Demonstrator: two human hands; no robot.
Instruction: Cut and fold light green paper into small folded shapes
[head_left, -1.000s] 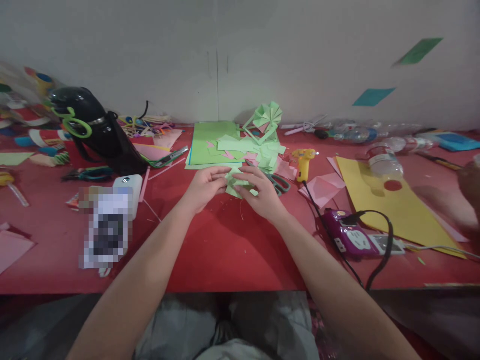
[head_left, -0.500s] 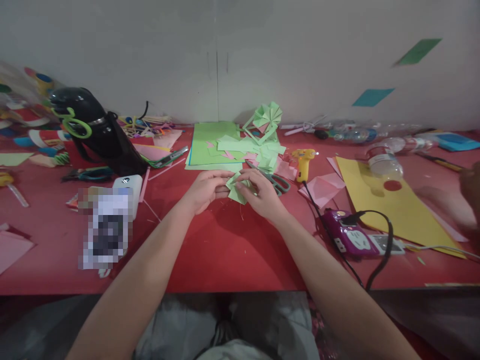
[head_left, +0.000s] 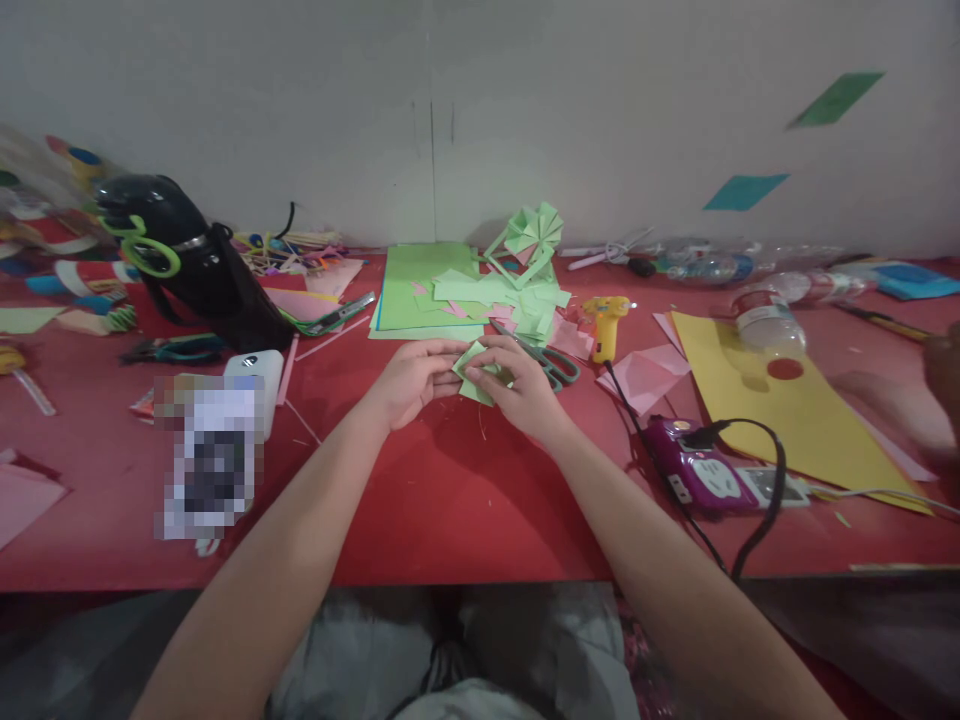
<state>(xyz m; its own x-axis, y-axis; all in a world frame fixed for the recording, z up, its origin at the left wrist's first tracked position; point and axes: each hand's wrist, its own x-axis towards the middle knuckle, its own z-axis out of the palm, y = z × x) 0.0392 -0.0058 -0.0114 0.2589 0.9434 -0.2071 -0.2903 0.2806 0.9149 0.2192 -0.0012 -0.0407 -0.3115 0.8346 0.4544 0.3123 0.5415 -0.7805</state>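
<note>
Between your two hands lies the small, pale-green, folded paper piece [head_left: 474,393], its long axis hidden by fingers. Your right hand [head_left: 525,388] covers it more, thumb pressed on its face, pinching it; your left hand [head_left: 409,388] meets its left edge, though you cannot tell whether those fingers grip. Beyond the paper to the right are grey-handled metal scissors [head_left: 541,353]; straight beyond, flat bright-green sheets [head_left: 431,268]. Nearer you, the red counter [head_left: 450,510] stretches to its straight front edge.
</note>
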